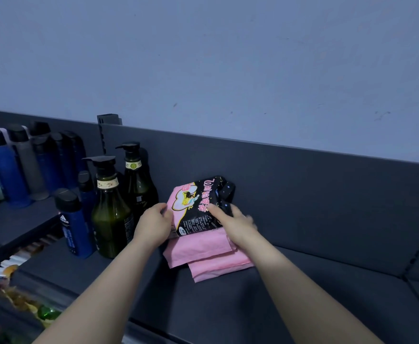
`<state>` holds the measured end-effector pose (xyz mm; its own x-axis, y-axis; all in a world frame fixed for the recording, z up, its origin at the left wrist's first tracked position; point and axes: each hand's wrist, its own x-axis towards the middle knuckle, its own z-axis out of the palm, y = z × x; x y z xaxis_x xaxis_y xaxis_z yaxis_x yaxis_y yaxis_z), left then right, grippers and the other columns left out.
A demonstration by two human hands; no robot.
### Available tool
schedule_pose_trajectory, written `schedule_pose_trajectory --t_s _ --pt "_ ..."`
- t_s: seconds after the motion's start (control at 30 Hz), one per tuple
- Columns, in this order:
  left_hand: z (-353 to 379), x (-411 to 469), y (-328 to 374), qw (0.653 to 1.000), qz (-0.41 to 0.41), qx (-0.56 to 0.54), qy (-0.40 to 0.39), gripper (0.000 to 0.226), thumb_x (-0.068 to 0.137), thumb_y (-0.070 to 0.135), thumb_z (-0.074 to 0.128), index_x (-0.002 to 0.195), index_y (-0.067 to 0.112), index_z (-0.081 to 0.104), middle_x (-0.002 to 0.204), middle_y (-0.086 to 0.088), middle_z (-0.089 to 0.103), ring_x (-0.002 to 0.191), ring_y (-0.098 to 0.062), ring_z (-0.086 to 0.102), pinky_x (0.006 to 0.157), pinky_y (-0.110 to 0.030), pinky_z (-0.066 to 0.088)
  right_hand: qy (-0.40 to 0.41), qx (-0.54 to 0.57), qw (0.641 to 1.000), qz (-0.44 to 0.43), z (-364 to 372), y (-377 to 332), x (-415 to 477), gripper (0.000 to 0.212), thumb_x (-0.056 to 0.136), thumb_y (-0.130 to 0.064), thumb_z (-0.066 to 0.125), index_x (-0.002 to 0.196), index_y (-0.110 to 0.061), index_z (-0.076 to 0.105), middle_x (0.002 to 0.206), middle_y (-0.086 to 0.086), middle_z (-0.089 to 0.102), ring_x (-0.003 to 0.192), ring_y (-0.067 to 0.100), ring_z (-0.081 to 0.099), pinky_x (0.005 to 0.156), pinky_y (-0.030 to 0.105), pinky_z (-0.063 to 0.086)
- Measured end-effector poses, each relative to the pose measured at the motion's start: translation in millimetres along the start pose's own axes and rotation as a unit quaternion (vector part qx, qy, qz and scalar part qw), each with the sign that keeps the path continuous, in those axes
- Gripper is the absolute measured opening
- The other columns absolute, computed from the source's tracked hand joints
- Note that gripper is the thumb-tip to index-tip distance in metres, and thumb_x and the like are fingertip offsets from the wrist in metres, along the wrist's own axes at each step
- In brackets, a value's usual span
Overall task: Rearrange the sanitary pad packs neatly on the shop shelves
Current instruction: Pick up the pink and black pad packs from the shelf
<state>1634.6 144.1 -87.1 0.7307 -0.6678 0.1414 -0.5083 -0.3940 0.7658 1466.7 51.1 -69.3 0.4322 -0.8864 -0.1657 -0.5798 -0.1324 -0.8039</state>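
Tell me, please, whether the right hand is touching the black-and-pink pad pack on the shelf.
Touching. The head view shows the right hand gripping the black-and-pink pad pack, thumb pressed on its front.

Dark grey shelf (290, 306), pink pad packs (203, 252) lying flat, 2 green pump bottles (110, 214), blue bottle (73, 229)

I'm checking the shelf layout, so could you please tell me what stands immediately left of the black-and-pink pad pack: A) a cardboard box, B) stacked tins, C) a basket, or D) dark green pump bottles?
D: dark green pump bottles stand just left of the black-and-pink pad pack, beside the left hand.
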Motion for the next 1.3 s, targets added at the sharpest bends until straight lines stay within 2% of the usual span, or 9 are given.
schedule_pose_trajectory --t_s 0.07,0.13,0.2,0.3,0.47,0.83,1.07,1.2,1.3 --pt "-2.4 -5.7 7.8 1.000 0.022 0.019 0.004 0.026 0.091 0.029 0.047 0.091 0.010 0.064 0.091 -0.009 0.066 0.087 -0.032 0.059 0.077 -0.042 0.051 0.031 -0.034 0.998 -0.042 -7.3 0.2 -2.7 0.097 0.061 -0.088 0.039 0.145 -0.039 0.033 0.151 0.007 0.030 0.137 0.030 0.033 0.113 0.052 0.022" --pt "-3.4 -13.8 19.2 0.997 0.056 0.047 0.014 0.036 0.089 0.042 0.046 0.106 0.018 0.066 0.110 -0.007 0.065 0.098 -0.031 0.058 0.084 -0.043 0.050 0.060 -0.059 0.992 -0.093 -17.0 1.6 -6.4 0.070 0.081 -0.068 0.047 0.140 -0.030 0.044 0.142 0.005 0.046 0.132 0.028 0.042 0.109 0.049 0.031" --pt "-2.8 -25.8 34.7 0.991 0.102 0.086 0.032 0.038 0.092 0.040 0.050 0.121 0.019 0.063 0.125 -0.006 0.060 0.110 -0.031 0.056 0.090 -0.043 0.047 0.089 -0.090 0.983 -0.131 -28.3 5.6 -13.2 0.053 0.090 -0.046 0.052 0.137 -0.023 0.048 0.137 0.003 0.053 0.125 0.025 0.049 0.105 0.043 0.038" --pt "1.9 -49.7 59.9 0.969 0.193 0.140 0.057 0.036 0.093 0.037 0.051 0.119 0.017 0.064 0.122 -0.005 0.062 0.111 -0.031 0.055 0.090 -0.038 0.044 0.117 -0.138 0.971 -0.155 -46.7 16.8 -30.5 0.049 0.093 -0.035 0.054 0.139 -0.021 0.048 0.136 0.001 0.055 0.125 0.021 0.049 0.105 0.037 0.037" --pt "37.5 -88.6 97.3 0.944 0.292 0.154 0.004 0.041 0.091 0.043 0.047 0.120 0.020 0.062 0.121 0.001 0.063 0.108 -0.026 0.058 0.092 -0.038 0.045 0.156 -0.179 0.961 -0.142 -88.9 51.1 -69.4 0.049 0.095 -0.037 0.052 0.141 -0.023 0.045 0.142 -0.003 0.050 0.130 0.016 0.045 0.111 0.035 0.031" --pt "175.5 -218.2 199.7 0.880 0.433 0.096 -0.170 0.045 0.097 0.047 0.042 0.136 0.027 0.049 0.136 0.009 0.051 0.122 -0.016 0.047 0.102 -0.031 0.035 0.304 -0.225 0.925 0.019 -217.1 197.6 -201.8 0.048 0.095 -0.039 0.050 0.141 -0.025 0.045 0.137 -0.006 0.053 0.126 0.014 0.046 0.112 0.035 0.027" --pt "258.0 -345.0 278.8 0.816 0.510 0.042 -0.268 0.046 0.098 0.047 0.041 0.138 0.026 0.047 0.138 0.010 0.050 0.122 -0.013 0.046 0.103 -0.028 0.034 0.385 -0.240 0.881 0.137 -303.2 295.5 -319.0 0.051 0.092 -0.043 0.054 0.139 -0.025 0.048 0.137 -0.004 0.055 0.126 0.015 0.049 0.109 0.035 0.033" --pt "298.9 -431.7 324.1 0.781 0.541 0.018 -0.312 0.045 0.098 0.047 0.042 0.137 0.027 0.049 0.137 0.011 0.051 0.122 -0.013 0.047 0.100 -0.028 0.034 0.422 -0.238 0.853 0.194 -350.1 342.7 -397.5 0.052 0.089 -0.044 0.057 0.137 -0.025 0.050 0.124 0.000 0.064 0.113 0.018 0.059 0.102 0.034 0.040" --pt "326.0 -499.1 358.6 0.755 0.558 0.010 -0.344 0.044 0.096 0.048 0.042 0.135 0.028 0.050 0.134 0.011 0.052 0.119 -0.014 0.049 0.098 -0.028 0.036 0.451 -0.245 0.826 0.232 -385.9 377.7 -456.8 0.048 0.089 -0.041 0.057 0.135 -0.024 0.053 0.124 0.000 0.065 0.117 0.021 0.056 0.103 0.035 0.039"
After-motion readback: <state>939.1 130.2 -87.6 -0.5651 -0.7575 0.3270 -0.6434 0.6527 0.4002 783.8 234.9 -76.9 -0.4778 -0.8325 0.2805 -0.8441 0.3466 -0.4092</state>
